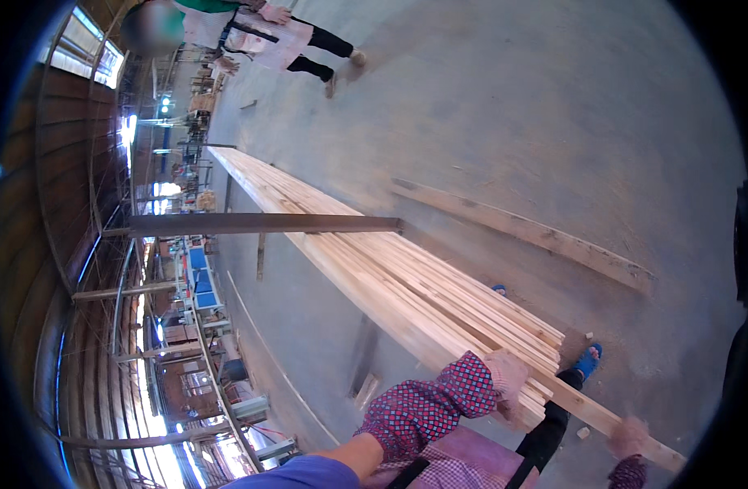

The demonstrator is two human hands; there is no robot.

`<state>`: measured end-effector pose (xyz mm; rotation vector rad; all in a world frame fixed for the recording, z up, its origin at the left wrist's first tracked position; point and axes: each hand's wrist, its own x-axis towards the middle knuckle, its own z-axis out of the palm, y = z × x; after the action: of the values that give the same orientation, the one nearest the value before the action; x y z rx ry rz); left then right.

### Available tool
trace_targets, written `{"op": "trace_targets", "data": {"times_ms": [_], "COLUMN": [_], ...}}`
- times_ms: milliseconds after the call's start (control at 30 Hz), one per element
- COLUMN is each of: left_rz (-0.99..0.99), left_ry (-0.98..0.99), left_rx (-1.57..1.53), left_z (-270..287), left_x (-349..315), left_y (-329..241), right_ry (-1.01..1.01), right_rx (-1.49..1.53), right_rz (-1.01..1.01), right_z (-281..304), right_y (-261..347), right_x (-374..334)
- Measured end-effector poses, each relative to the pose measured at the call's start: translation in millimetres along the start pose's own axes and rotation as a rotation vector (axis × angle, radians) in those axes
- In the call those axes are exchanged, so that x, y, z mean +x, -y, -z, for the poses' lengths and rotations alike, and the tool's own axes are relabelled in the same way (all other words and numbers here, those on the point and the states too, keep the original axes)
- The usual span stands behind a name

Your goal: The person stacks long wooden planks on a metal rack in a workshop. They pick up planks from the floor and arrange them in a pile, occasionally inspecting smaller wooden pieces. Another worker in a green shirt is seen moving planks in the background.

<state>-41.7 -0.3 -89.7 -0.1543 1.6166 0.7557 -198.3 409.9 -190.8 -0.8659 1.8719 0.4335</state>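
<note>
A long stack of pale wooden strips [407,277] runs from the far left down toward me. My left hand [508,383], below a patterned sleeve cover, lies over its near end with the fingers bent round the strips there. At the lower right my right hand [629,438], blurred by motion, is closed on a single wooden strip [584,405]. That strip slants out from beside my left hand and extends past my right hand. Its other end is hidden by my left hand and the stack.
A dark metal post [268,223] crosses over the stack. A long timber beam [525,232] lies on the concrete floor [569,122]. Another person [268,41] stands beyond the stack's far end. My foot in a blue sandal [589,359] is near the strips' ends. Workbenches line the left.
</note>
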Motion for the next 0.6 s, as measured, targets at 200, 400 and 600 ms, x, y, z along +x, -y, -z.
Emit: {"op": "trace_targets", "data": {"times_ms": [200,400,600], "left_rz": [-0.079,-0.043,-0.026], "left_ry": [-0.15,-0.117,-0.051], "left_rx": [0.035,0.016,0.03], "left_z": [-7.5,-7.1,9.4], "left_x": [3.1,4.6,-10.5], "left_y": [4.6,3.1,-6.6], "right_ry": [-0.26,-0.246,-0.189], "right_rx": [0.228,0.153,-0.035], "right_rz": [0.352,0.258,-0.226], "right_z": [73.4,18.8,-74.1], "right_y": [192.6,119.9,-130.3], "right_x": [25.9,40.4,-17.1]}}
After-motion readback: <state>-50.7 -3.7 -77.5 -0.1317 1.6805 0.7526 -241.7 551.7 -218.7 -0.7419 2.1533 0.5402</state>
